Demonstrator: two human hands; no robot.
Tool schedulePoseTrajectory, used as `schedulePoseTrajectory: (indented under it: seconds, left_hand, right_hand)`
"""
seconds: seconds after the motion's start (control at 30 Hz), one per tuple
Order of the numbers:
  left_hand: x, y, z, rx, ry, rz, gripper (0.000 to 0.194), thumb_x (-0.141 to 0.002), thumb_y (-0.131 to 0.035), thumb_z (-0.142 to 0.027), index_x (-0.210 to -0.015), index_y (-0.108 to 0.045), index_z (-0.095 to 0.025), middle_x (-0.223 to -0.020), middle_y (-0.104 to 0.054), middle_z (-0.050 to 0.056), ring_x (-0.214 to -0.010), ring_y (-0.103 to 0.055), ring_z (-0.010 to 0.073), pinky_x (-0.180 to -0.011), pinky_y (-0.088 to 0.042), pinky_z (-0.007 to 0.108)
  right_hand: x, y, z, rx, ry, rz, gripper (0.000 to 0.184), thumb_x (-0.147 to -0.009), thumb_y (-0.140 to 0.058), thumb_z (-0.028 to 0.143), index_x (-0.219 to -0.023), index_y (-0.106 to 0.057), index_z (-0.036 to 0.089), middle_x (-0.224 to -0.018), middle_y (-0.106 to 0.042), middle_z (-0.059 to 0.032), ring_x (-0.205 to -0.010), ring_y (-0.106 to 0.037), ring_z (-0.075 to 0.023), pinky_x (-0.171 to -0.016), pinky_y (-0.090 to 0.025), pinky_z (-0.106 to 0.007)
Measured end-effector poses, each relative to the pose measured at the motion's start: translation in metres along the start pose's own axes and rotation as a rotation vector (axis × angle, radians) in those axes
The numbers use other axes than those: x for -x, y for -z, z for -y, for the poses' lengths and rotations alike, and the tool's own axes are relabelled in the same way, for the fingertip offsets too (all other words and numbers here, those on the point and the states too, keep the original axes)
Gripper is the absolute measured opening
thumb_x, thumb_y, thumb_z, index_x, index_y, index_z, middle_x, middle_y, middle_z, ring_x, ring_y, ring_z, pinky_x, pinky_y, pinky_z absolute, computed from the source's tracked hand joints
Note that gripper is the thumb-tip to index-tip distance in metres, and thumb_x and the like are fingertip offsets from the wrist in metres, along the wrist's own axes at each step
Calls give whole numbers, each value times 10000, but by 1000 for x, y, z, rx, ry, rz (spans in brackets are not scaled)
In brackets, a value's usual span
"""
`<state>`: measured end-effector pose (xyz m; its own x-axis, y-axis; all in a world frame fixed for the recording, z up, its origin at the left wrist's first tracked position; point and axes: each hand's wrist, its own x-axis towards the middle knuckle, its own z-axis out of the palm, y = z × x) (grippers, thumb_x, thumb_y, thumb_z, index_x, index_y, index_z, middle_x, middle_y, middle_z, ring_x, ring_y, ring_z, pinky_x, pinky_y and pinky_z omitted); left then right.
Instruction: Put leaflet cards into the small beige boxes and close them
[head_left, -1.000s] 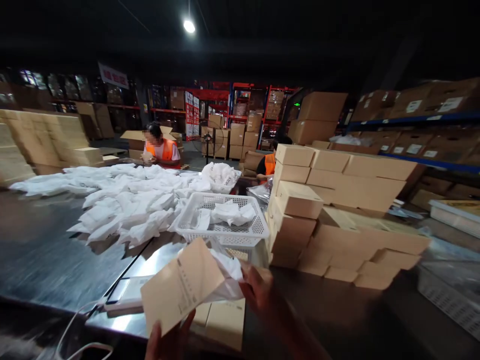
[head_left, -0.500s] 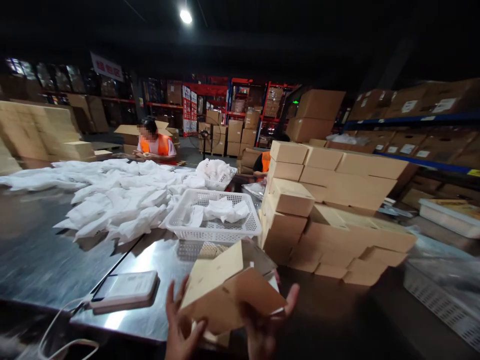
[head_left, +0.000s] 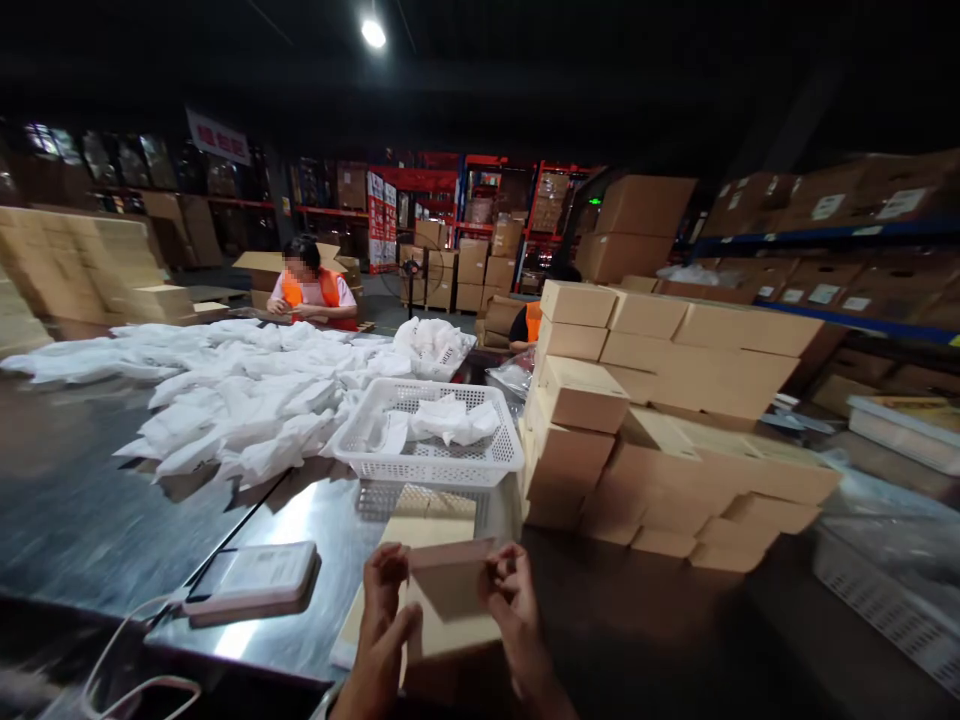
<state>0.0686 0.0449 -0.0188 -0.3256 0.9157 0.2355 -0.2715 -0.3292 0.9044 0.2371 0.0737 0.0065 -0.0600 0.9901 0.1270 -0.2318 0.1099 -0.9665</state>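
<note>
Lying between left hand (head_left: pixel 384 625) and right hand (head_left: pixel 519 615) (neither clearly nearer): one carton (head_left: pixel 448 615), its flap (head_left: pixel 450 556) crosswise, ends pinched in curled fingers.

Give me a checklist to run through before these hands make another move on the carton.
1. Hands placed on the flap: ok, left hand and right hand have fingers at its two ends.
2. Carton fully shut: not ok, the flap stands raised between the hands.
3. Contents in the carton: cannot tell, its inside is not visible.
4. White device clear of the hands: ok, it lies apart, to the left.
5. White basket clear of the hands: ok, it sits beyond them, with white packets inside.
6. Stacked boxes clear of the right hand: ok, there is a gap.
</note>
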Motion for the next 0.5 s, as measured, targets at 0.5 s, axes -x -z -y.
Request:
schedulePoseTrajectory:
  seconds: [0.5]
  left_hand:
    - [-5, -16, -41, -372, -341, 559, 456, -983, -444, -233, -1439, -420, -213, -1359, -610, 159, -1236, -597, 264, -1039, -490, 419]
  right_hand:
    - [8, -34, 85, 942, 1184, 122, 168, -957, -560, 118, -1056, -671, 196, -828, -673, -44, -765, -632, -164, -720, -536, -285]
